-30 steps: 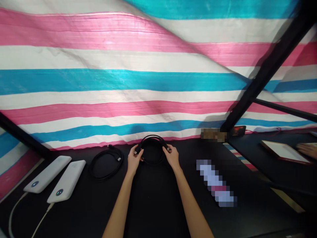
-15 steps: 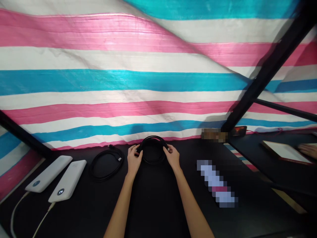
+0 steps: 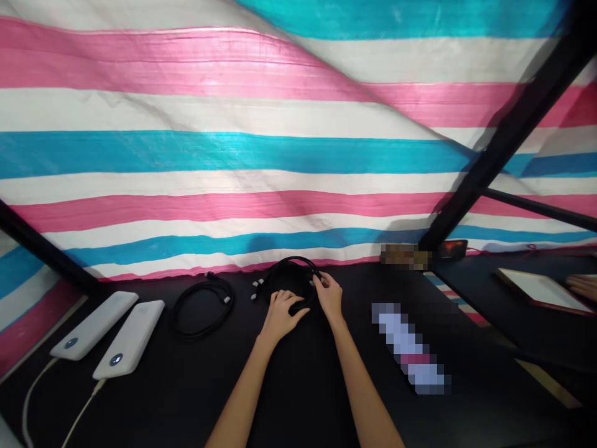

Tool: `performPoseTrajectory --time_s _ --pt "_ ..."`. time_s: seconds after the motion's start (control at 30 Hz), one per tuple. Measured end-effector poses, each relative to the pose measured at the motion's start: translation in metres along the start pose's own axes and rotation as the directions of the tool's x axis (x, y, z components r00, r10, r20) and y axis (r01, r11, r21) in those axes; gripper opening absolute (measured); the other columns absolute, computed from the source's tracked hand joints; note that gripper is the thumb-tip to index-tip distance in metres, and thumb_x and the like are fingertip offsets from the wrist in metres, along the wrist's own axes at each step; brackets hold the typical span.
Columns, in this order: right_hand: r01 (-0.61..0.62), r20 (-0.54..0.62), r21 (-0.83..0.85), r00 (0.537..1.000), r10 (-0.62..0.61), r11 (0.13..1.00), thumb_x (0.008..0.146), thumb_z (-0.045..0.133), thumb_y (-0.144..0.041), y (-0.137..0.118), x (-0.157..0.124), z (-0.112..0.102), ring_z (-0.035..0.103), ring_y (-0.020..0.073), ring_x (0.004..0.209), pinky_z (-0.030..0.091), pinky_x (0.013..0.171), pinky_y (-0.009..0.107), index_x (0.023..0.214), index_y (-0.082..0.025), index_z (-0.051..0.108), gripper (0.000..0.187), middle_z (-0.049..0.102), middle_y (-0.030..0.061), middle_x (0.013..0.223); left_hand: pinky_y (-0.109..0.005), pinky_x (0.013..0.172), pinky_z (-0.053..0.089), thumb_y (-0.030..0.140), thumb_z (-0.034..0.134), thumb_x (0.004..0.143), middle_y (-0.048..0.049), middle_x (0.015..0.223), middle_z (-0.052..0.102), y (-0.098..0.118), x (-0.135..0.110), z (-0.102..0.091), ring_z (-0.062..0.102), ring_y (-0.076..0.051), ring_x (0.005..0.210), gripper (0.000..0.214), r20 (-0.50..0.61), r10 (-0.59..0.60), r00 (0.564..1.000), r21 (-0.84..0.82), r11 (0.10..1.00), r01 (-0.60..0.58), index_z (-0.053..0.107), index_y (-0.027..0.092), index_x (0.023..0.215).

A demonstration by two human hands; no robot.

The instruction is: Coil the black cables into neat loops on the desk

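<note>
A black table [image 3: 163,398] holds power banks [image 3: 128,339], coiled cables [image 3: 176,314].

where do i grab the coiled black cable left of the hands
Grip the near curve of the coiled black cable, coming from the front and pinching the loops together: it lies flat in loose rings on the black table, and that edge faces you, away from the plug end at its right.

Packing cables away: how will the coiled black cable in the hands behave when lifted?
The coiled black cable will probably flop: its loops lie loose under the left hand. It looks light, likelier to slump than roll.
</note>
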State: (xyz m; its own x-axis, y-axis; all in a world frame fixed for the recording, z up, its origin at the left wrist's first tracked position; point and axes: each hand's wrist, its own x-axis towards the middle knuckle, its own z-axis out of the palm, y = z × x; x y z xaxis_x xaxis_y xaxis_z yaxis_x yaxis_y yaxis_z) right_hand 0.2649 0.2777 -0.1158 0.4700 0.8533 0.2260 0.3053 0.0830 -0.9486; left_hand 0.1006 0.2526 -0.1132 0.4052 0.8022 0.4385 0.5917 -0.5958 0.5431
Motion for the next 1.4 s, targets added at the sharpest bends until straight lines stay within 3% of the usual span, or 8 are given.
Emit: performPoseTrajectory --time_s 0.17,0.43,0.6,0.97,1.17,1.27,1.4 --pt "-0.062 0.068 0.086 0.996 0.056 0.994 0.075 0.056 -0.046 0.009 0.004 0.000 0.066 0.0232 0.077 0.048 0.074 0.034 0.096 -0.014 0.068 0.040 0.071 0.0076 0.078 -0.039 0.089 0.036 0.039 0.058 0.083 -0.0035 0.092 0.065 -0.002 0.000 0.003 0.056 -0.020 0.091 0.025 0.045 -0.016 0.999 -0.014 1.000 0.017 0.067 0.025 0.102" --pt "-0.056 0.127 0.226 0.991 0.028 0.973 0.075 0.058 -0.050 0.013 0.008 0.001 0.062 0.0195 0.070 0.047 0.070 0.030 0.088 -0.013 0.067 0.041 0.066 0.0050 0.070 -0.038 0.092 0.034 0.039 0.056 0.084 -0.0032 0.095 0.064 -0.001 0.000 0.003 0.056 -0.019 0.094 0.026 0.049 0.004 0.999 0.022 1.000 -0.005 0.065 0.025 0.104" --pt "-0.044 0.179 0.251 0.984 -0.002 0.967 0.076 0.057 -0.051 0.012 0.007 -0.001 0.061 0.0200 0.079 0.045 0.072 0.029 0.089 -0.014 0.068 0.041 0.068 0.0061 0.083 -0.038 0.095 0.031 0.036 0.055 0.086 -0.0025 0.096 0.064 -0.002 -0.001 0.003 0.056 -0.018 0.095 0.024 0.052 0.004 0.999 0.025 1.000 -0.006 0.063 0.024 0.105" --pt "-0.052 0.143 0.241 0.990 0.018 0.969 0.076 0.055 -0.056 0.011 0.006 0.003 0.063 0.0242 0.084 0.048 0.075 0.032 0.092 -0.014 0.070 0.048 0.070 0.0075 0.083 -0.039 0.091 0.034 0.036 0.060 0.081 -0.0036 0.093 0.067 0.001 0.001 0.001 0.058 -0.020 0.090 0.023 -0.007 -0.023 1.000 -0.006 1.000 0.023 0.065 0.023 0.099" --pt "-0.159 0.184 0.348 0.978 0.099 0.924 0.075 0.056 -0.057 0.010 0.004 0.010 0.066 0.0249 0.082 0.050 0.071 0.032 0.099 -0.014 0.068 0.050 0.071 0.0088 0.085 -0.039 0.088 0.035 0.036 0.059 0.082 -0.0041 0.095 0.067 -0.003 0.001 0.004 0.058 -0.021 0.091 0.021 -0.006 -0.009 1.000 0.033 0.999 0.009 0.066 0.023 0.097" --pt "-0.139 0.184 0.312 0.979 0.083 0.940 0.076 0.055 -0.058 0.012 0.005 0.011 0.065 0.0236 0.079 0.049 0.070 0.032 0.101 -0.014 0.067 0.052 0.070 0.0087 0.084 -0.038 0.086 0.036 0.037 0.060 0.081 -0.0037 0.094 0.067 -0.005 0.001 0.006 0.057 -0.021 0.090 0.022 -0.018 -0.006 1.000 0.060 0.998 0.007 0.066 0.023 0.097" --pt "-0.021 0.149 0.173 0.989 -0.005 0.985 0.078 0.052 -0.056 0.019 0.007 0.011 0.063 0.0229 0.082 0.049 0.075 0.034 0.102 -0.013 0.068 0.051 0.068 0.0091 0.086 -0.038 0.083 0.036 0.038 0.063 0.080 -0.0039 0.091 0.067 -0.005 0.001 0.007 0.057 -0.021 0.088 0.023 -0.021 -0.019 1.000 0.083 0.996 0.020 0.066 0.022 0.097"
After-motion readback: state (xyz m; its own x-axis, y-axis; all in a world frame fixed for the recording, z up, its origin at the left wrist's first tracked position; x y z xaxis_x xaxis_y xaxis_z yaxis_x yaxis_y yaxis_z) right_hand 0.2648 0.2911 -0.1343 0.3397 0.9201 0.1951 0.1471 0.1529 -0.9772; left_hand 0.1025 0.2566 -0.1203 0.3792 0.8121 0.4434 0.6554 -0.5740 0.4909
